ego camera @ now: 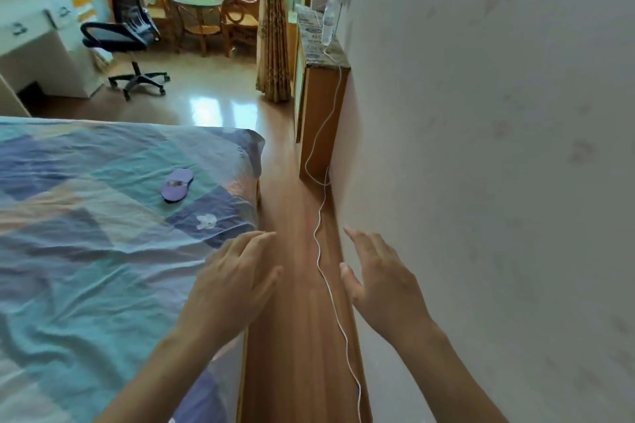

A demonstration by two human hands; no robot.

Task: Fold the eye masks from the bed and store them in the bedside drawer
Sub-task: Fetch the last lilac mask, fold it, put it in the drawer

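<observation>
A purple eye mask (177, 184) lies flat on the patchwork bedspread (86, 216) near the bed's right edge. A small white patch (206, 221) shows on the spread just nearer to me; I cannot tell what it is. My left hand (237, 280) hovers over the bed's right edge, fingers spread, holding nothing. My right hand (381, 280) is held out over the floor strip by the wall, also open and empty. A wooden bedside cabinet (318, 113) stands against the wall beyond the bed; its drawer front is barely visible.
A white cable (323, 251) trails from the cabinet along the wooden floor between bed and wall (498, 148). A plastic bottle (329, 24) stands on the cabinet. Farther off are an office chair (127, 34), a white desk (37, 45), a curtain (273, 27) and wicker furniture.
</observation>
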